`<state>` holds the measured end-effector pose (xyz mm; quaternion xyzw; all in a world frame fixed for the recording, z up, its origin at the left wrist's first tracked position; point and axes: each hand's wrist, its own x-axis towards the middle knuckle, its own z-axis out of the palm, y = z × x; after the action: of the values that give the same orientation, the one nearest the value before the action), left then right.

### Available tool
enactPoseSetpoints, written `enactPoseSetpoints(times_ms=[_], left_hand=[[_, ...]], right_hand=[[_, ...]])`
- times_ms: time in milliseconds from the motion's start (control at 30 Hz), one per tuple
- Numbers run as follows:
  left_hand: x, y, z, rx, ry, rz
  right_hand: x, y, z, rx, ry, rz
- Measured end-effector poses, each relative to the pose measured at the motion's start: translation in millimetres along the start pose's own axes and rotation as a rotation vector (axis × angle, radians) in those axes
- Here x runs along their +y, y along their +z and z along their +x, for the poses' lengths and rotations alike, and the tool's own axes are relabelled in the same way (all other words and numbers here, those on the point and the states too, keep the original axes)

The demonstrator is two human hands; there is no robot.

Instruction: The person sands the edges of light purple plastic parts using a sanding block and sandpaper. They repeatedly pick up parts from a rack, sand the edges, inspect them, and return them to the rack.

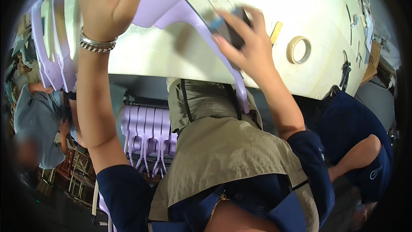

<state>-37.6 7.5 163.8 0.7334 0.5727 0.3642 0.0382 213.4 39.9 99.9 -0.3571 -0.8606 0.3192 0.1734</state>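
A smooth lavender part [165, 6] with a long curved leg lies on the pale worktable [146, 56], its narrow end reaching past the near edge towards my apron. My right hand [253, 45] is closed around a dark block [234, 34] with a blue side, held against or just over the leg's edge; contact is hard to make out. Over the part's left side is my left hand [109, 2], with a metal bracelet at the wrist. The top of the picture cuts off its fingers, so their grip is hidden.
Right of my right hand lie a yellow stick [276, 32] and a tape roll [299, 50]. Small tools line the table's far right. Several lavender pieces [148, 129] stand below the table edge. Co-workers are at the left [40, 124] and right [356, 141]; another lavender part [53, 56] stands left.
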Motion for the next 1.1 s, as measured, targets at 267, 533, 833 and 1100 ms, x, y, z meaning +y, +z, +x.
enactPoseSetpoints(times_ms=[267,533,833,1100], left_hand=[[5,6,2,-0.03,-0.078,0.195],[87,63,-83,0.181,0.037,0.373],[209,99,-117,0.209,0.004,0.458],[241,89,-216,0.228,-0.29,0.458]], right_hand=[[74,-65,4,0.027,0.104,-0.183],[2,17,-25,-0.49,0.201,0.34],[33,-59,-120,-0.602,0.208,0.633],[-63,-35,-119,-1.397,0.383,0.43]])
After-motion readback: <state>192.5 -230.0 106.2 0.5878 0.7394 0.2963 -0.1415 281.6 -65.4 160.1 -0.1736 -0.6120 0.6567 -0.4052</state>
